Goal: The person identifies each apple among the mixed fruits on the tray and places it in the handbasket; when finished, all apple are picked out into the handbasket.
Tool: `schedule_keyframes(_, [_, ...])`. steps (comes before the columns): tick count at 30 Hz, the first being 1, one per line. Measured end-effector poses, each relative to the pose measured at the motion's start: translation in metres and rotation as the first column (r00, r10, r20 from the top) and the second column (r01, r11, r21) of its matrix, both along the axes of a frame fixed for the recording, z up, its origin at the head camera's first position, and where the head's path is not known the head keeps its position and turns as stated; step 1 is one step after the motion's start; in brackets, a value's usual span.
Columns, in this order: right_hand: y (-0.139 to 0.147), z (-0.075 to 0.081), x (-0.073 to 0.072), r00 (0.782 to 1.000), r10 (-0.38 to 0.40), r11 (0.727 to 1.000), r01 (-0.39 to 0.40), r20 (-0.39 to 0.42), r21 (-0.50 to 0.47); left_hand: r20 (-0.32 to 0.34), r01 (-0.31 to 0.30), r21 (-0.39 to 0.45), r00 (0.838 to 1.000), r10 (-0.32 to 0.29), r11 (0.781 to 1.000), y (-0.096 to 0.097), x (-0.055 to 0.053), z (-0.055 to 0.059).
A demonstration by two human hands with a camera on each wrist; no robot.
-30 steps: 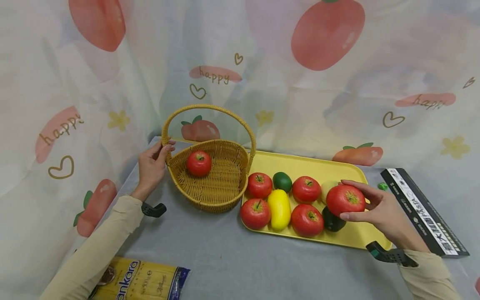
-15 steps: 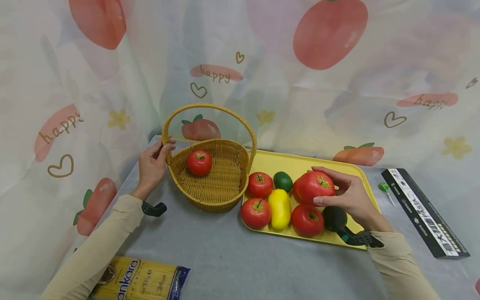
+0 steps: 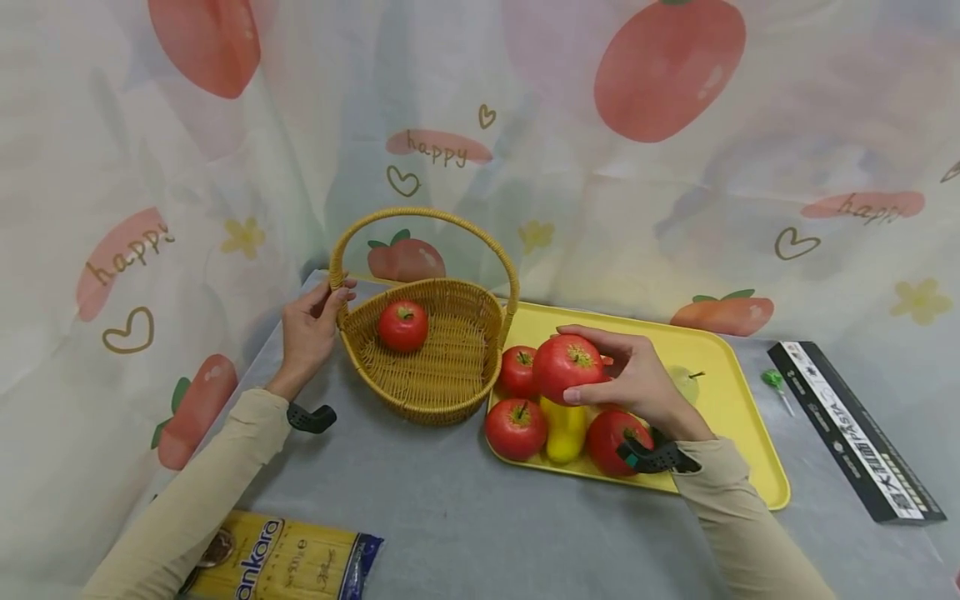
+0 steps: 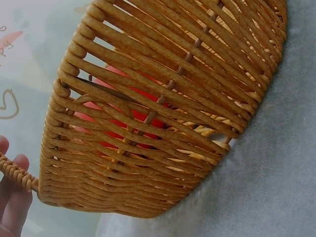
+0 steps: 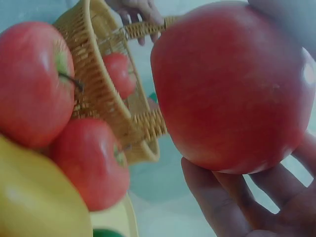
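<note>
My left hand (image 3: 309, 333) grips the left foot of the handle of a yellow wicker basket (image 3: 459, 354). One red apple (image 3: 402, 326) lies inside the basket, glimpsed through the weave in the left wrist view. Between thumb and fingers, my right hand (image 3: 645, 383) holds another red apple (image 3: 567, 369) over the left part of a yellow tray (image 3: 738, 408), to the right of the basket. Several red apples (image 3: 516, 429) and a yellow oblong fruit (image 3: 565, 437) lie on that tray. A pale green fruit (image 3: 684, 383) is partly hidden behind the right hand.
A green lollipop (image 3: 772, 379) and a long black pasta box (image 3: 855, 433) lie right of the tray. At the front left, a spaghetti packet (image 3: 292, 558) is partly covered by the left sleeve. A printed curtain (image 3: 570, 208) hangs behind the table.
My right hand has carried the apple leftward across the tray, from its right part toward the basket. My left hand stays on the basket handle.
</note>
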State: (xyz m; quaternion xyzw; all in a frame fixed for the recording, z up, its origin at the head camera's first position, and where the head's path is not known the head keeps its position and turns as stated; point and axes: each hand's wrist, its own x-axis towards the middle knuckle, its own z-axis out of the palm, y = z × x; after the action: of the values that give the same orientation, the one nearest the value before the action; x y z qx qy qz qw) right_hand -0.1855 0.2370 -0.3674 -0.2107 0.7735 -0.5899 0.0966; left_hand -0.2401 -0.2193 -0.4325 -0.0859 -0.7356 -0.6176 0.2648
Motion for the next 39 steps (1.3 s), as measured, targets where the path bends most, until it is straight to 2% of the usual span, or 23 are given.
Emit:
schedule_keyframes(6, [-0.026, 0.000, -0.004, 0.999, 0.040, 0.998, -0.039, 0.023, -0.041, 0.006, -0.004, -0.013, 1.000, 0.004, 1.000, 0.000, 0.001, 0.000])
schedule_keyframes(17, [-0.071, -0.001, -0.008, 0.996, 0.084, 0.996, -0.084, -0.025, 0.000, -0.003, -0.006, -0.029, 1.000, 0.006, 1.000, -0.002, -0.002, -0.001])
schedule_keyframes(24, [-0.093, 0.000, -0.014, 0.992, 0.097, 0.992, -0.090, -0.076, 0.090, -0.013, -0.002, -0.024, 1.000, 0.002, 1.000, -0.001, -0.001, -0.002])
schedule_keyframes(29, [-0.106, -0.003, -0.021, 0.988, 0.132, 0.988, -0.125, -0.082, 0.090, -0.011, -0.008, -0.037, 1.000, 0.007, 0.999, -0.002, -0.002, -0.002])
schedule_keyframes(39, [-0.132, -0.005, -0.034, 0.990, 0.092, 0.987, -0.076, -0.108, 0.144, -0.008, 0.000, -0.023, 1.000, 0.000, 1.000, -0.001, -0.002, -0.003])
